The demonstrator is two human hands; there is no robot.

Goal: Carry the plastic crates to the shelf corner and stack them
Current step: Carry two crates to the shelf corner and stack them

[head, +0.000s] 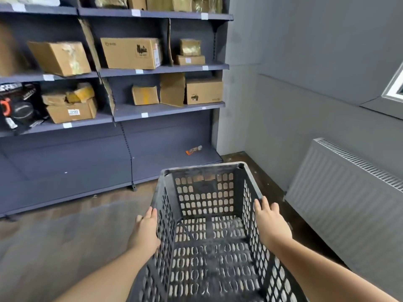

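A dark grey perforated plastic crate point(207, 205) is held in front of me above the floor, open side up and empty. My left hand point(145, 231) grips its left wall from outside, fingers along the rim. My right hand point(270, 223) grips the right wall, fingers curled over the top edge. The crate points toward the corner where the grey shelf unit point(165, 110) meets the grey wall point(283, 83). No other crate is in view.
Cardboard boxes point(130, 53) fill the upper shelves. A small orange and white item point(193, 149) lies on the low bottom shelf. A white radiator point(349, 192) lines the right wall. Brown wooden floor point(235, 158) shows in the corner; grey carpet point(65, 236) lies left.
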